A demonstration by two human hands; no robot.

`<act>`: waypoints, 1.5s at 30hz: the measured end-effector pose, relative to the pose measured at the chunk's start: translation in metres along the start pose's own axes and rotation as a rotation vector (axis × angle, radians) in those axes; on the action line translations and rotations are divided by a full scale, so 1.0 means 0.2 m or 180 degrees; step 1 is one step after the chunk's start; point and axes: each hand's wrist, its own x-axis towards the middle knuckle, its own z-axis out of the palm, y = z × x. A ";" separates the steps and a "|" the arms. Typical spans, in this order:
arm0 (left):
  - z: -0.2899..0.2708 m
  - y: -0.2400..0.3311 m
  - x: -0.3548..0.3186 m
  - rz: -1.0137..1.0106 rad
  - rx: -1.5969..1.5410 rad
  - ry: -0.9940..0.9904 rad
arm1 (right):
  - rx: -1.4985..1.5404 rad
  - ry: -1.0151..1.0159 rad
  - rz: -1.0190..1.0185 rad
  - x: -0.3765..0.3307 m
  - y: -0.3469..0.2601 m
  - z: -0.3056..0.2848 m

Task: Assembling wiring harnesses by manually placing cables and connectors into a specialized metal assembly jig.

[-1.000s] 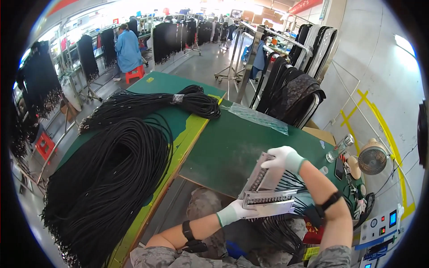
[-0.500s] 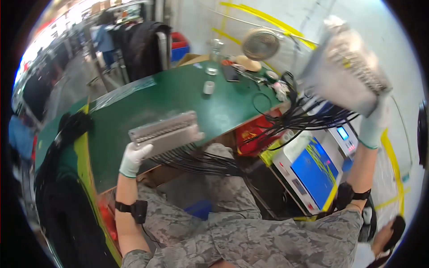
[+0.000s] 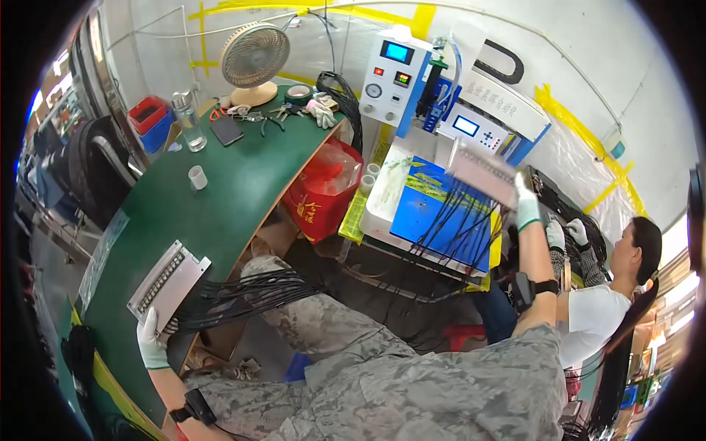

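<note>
My left hand (image 3: 152, 342), in a white glove, is closed on the near end of a pale metal strip fixture (image 3: 184, 281). It is tilted over the green table, with a row of fittings along it and black cables (image 3: 246, 300) trailing from one side toward my lap. My right hand (image 3: 526, 204), also gloved, grips the right end of a similar metal fixture (image 3: 482, 175), slightly blurred. That one hangs above the blue plate (image 3: 412, 217) of a bench machine, its black cables (image 3: 452, 228) draped down over the plate.
On the green table (image 3: 228, 176) stand a fan (image 3: 255, 59), a glass bottle (image 3: 190, 123), a white cup (image 3: 197, 177), a phone (image 3: 226, 131) and pliers (image 3: 272, 123). A control box (image 3: 394, 81) stands behind the machine. A co-worker (image 3: 596, 312) sits at right, gloved hands near black cables. A red bag (image 3: 321, 195) hangs between.
My view has turned to the right. My right hand has come down from high at the right, bringing its fixture over the machine. My left hand keeps its fixture over the table.
</note>
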 end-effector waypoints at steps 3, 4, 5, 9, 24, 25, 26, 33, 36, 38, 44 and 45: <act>-0.06 -0.02 0.04 -0.0036 0.0043 -0.0001 | -0.0594 0.0281 -0.0203 0.36 0.42 0.00; -0.04 0.00 0.03 -0.0050 0.0043 0.0013 | -0.0685 0.0266 -0.0205 0.43 0.51 0.03; -0.02 0.01 0.02 -0.0062 0.0028 0.0010 | -0.0773 0.0270 -0.0218 0.47 0.58 0.06; 0.00 0.02 0.00 -0.0083 -0.0009 0.0088 | -0.1147 0.0236 -0.0284 0.57 0.75 0.14; 0.03 0.06 -0.01 -0.0244 0.0146 0.0159 | -0.3398 0.0024 -0.0365 0.40 0.58 0.17; 0.03 0.07 -0.02 -0.0176 0.0149 0.0194 | -0.3406 0.0037 -0.0320 0.34 0.53 0.18; 0.02 0.07 -0.03 -0.0108 0.0154 0.0228 | -0.3685 0.0036 -0.0431 0.28 0.48 0.20; -0.04 0.03 -0.02 -0.0149 0.0226 0.0380 | -0.4180 0.0274 -0.0764 0.23 0.53 0.17; 0.02 0.03 -0.01 -0.0153 0.0257 0.0381 | -0.3152 -0.0550 -0.1017 0.44 0.70 -0.17; 0.07 0.05 -0.02 -0.0199 0.0281 0.0489 | -0.3642 -0.1214 -0.1193 0.38 0.78 -0.40; 0.04 0.10 -0.04 -0.0233 0.0389 0.0448 | -0.4278 -0.0540 -0.1560 0.05 1.13 -0.40; 0.00 0.10 -0.04 -0.0314 0.0469 0.0303 | -0.4113 -0.0258 -0.1377 0.02 1.15 -0.34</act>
